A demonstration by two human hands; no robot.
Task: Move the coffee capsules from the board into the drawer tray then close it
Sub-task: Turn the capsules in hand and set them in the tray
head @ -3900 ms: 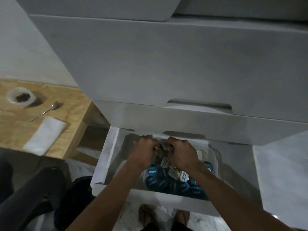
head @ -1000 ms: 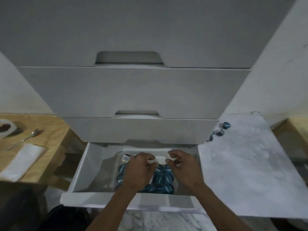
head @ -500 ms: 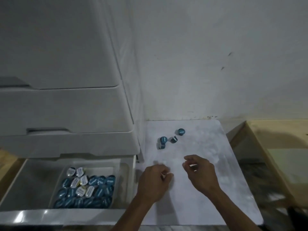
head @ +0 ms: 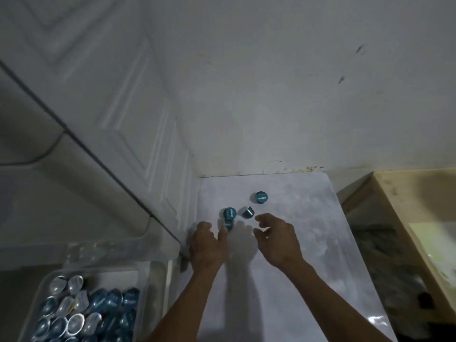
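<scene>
my left hand (head: 207,244) hangs over the marble board (head: 308,243) with its fingers loosely bent, the thumb tip touching or just short of the nearest coffee capsule (head: 228,225); i cannot tell whether it has a grip on it. my right hand (head: 277,239) hovers just beside it at 3 o'clock, fingers curled halfway and spread, holding nothing. between the two hands the bare board shows.

just past my fingertips at 12 o'clock sit more capsules: an upright blue one (head: 230,213) touching the near one, a tipped one (head: 248,212) lying on its side just beside my right fingers, and a fourth capsule (head: 259,197) farther back at 1 o'clock, near the wall (head: 271,82). the board's far edge meets that wall; its left edge runs against the white cabinet (head: 123,119); its right edge drops off beside a wooden surface (head: 407,198).

both forearms reach in from 6 o'clock, roughly parallel. down at 8 o'clock the drawer tray (head: 153,280) stands open, its blue and silver capsules (head: 93,309) heaped inside.
</scene>
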